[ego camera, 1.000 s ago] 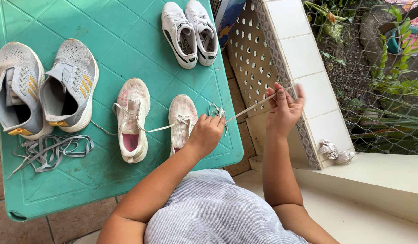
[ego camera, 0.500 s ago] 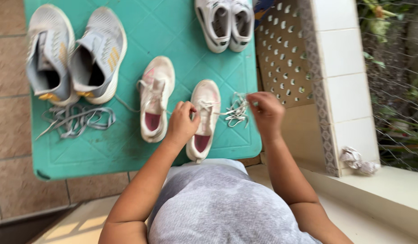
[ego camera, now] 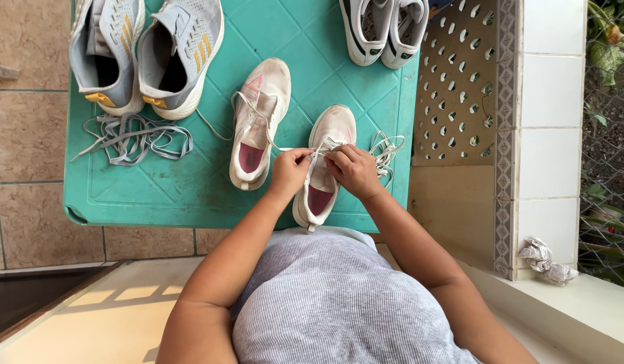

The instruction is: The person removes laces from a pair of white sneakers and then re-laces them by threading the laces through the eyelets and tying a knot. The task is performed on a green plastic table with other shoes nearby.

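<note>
- pale pink sneaker [ego camera: 323, 165] lies on teal table [ego camera: 190, 189], toe pointing away from person, heel at near edge
- both hands meet over its laces, equally near
- left hand [ego camera: 290, 172] fingers pinched on white lace [ego camera: 317, 151]
- right hand [ego camera: 353, 170] fingers closed on same lace; loose end [ego camera: 383, 149] piled just right of shoe

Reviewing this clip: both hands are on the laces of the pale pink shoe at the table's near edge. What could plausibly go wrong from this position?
1. The pale pink shoe sits with its heel at the green table's near edge; a tug from the left hand or right hand might drag it off.
2. The loose white lace bunched beside the shoe lies near the table's right edge and could slip over or tangle.
3. The second pink shoe's trailing lace could get caught up.
</note>
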